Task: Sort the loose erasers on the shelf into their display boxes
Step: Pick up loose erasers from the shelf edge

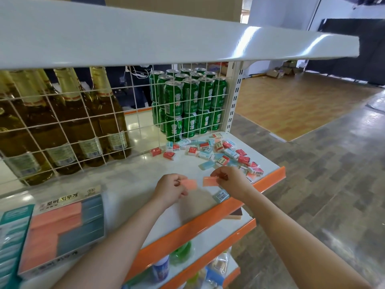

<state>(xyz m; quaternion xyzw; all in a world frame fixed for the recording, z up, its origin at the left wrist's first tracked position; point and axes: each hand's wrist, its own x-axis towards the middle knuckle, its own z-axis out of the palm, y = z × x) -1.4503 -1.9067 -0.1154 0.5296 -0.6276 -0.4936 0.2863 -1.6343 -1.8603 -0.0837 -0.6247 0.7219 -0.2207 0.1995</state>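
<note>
head view: a pink eraser [189, 183] is pinched in the left hand [171, 189], and a second pink eraser [210, 181] is pinched in the right hand [230, 181], both held just above the white shelf [133, 180]. the pick-up step appears to be in hand; next, a carry to the display box [62, 230] at the left (pink and blue flat blocks already stacked inside) is judged necessary. the loose erasers [218, 152], small rectangular blocks in red or blue paper sleeves, are scattered near the shelf's right end.
</note>
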